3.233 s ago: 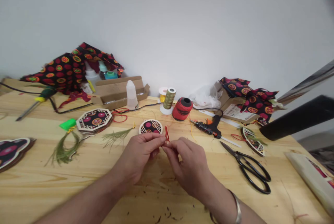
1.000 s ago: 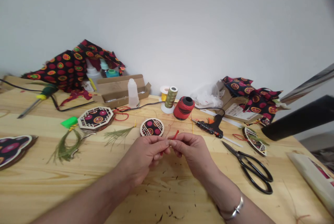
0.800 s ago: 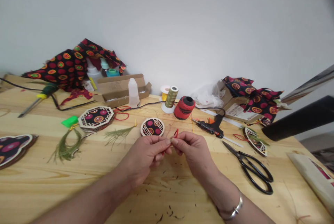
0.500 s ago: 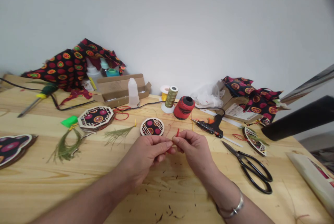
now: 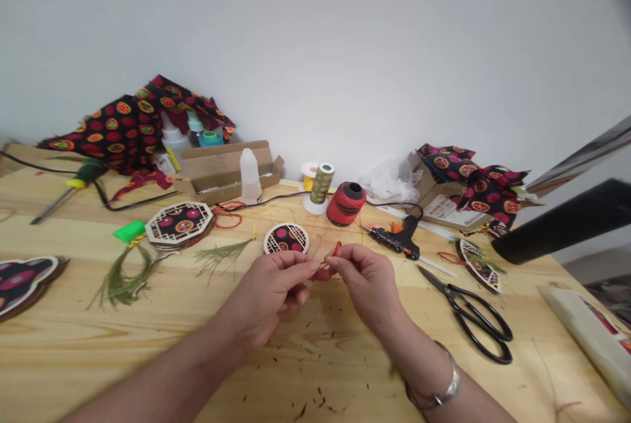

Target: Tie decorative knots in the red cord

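Observation:
Above the middle of the table, my left hand point(image 5: 283, 285) and my right hand point(image 5: 365, 278) pinch a thin red cord point(image 5: 337, 249) between thumbs and fingertips. A short red loop of it sticks up over the right fingers; the rest is mostly hidden. Just behind my left hand lies a round wooden ornament point(image 5: 286, 239) with patterned fabric inside. A red thread spool point(image 5: 346, 203) stands beyond the hands, beside an olive thread cone point(image 5: 323, 184). To the right are black-handled scissors point(image 5: 468, 311) and a black glue gun point(image 5: 399, 238).
On the left lie an octagonal ornament point(image 5: 181, 224), a green tassel point(image 5: 123, 275), loose green threads point(image 5: 224, 253) and a screwdriver point(image 5: 69, 190). A cardboard box point(image 5: 224, 170) and a white bottle point(image 5: 250, 177) stand behind. At the right edge juts a black cylinder point(image 5: 566, 222). Dark scraps dot the table front.
My fingertips have moved slightly apart, and the red cord now shows as a bent loop above my right fingers. The view has shifted a little.

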`<action>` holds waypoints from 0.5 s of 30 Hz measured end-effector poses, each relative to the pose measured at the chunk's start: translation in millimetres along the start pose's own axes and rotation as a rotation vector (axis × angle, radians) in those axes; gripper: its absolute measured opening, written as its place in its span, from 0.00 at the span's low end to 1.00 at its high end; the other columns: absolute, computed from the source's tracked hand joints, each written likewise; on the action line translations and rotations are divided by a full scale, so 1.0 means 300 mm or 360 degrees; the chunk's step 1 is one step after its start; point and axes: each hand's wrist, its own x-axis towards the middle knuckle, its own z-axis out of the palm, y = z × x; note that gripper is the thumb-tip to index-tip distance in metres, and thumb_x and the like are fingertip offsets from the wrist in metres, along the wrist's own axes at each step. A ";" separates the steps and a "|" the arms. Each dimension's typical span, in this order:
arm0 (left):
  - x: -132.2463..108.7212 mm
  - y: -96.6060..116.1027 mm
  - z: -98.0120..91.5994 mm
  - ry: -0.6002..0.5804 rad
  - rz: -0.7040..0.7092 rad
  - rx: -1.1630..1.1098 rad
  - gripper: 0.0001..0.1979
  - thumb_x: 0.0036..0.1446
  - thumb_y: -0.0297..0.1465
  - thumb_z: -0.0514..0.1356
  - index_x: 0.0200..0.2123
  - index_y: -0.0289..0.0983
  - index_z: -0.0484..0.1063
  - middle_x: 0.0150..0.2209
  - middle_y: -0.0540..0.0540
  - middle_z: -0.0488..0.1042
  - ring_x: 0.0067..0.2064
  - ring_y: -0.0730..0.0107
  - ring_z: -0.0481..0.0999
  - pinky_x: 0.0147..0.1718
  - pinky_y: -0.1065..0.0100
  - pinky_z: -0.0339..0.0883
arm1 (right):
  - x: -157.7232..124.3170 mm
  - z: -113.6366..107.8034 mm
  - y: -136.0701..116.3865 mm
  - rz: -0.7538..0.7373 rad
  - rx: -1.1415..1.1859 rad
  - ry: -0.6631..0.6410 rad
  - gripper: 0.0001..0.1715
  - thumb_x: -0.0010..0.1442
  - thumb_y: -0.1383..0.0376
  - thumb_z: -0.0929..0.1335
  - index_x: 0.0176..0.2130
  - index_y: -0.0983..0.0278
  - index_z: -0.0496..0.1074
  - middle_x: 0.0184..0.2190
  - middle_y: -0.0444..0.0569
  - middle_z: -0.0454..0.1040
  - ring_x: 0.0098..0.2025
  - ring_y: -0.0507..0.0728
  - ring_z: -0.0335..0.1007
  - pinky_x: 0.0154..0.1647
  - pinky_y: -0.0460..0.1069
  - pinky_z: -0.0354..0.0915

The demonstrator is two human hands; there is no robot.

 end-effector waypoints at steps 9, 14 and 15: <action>-0.008 -0.002 0.014 0.0109 0.0200 0.0522 0.09 0.47 0.37 0.62 0.26 0.37 0.75 0.18 0.54 0.65 0.20 0.78 0.59 0.19 0.74 0.49 | 0.001 -0.002 -0.020 0.0076 0.0013 0.0023 0.08 0.49 0.66 0.68 0.20 0.65 0.69 0.16 0.42 0.68 0.20 0.49 0.61 0.24 0.44 0.59; -0.008 -0.023 0.018 0.0190 0.1021 0.1294 0.08 0.53 0.29 0.56 0.28 0.39 0.76 0.30 0.48 0.74 0.32 0.70 0.71 0.31 0.71 0.62 | 0.001 0.001 -0.023 0.0243 0.0280 -0.0026 0.09 0.47 0.65 0.69 0.19 0.66 0.70 0.14 0.42 0.67 0.18 0.48 0.58 0.21 0.44 0.55; -0.006 -0.032 0.015 0.0196 0.1186 0.1444 0.09 0.54 0.27 0.55 0.30 0.38 0.76 0.32 0.47 0.74 0.34 0.69 0.71 0.33 0.70 0.63 | 0.001 0.002 -0.023 0.0267 0.0333 -0.0044 0.09 0.47 0.65 0.70 0.20 0.66 0.70 0.14 0.42 0.68 0.18 0.47 0.58 0.21 0.44 0.55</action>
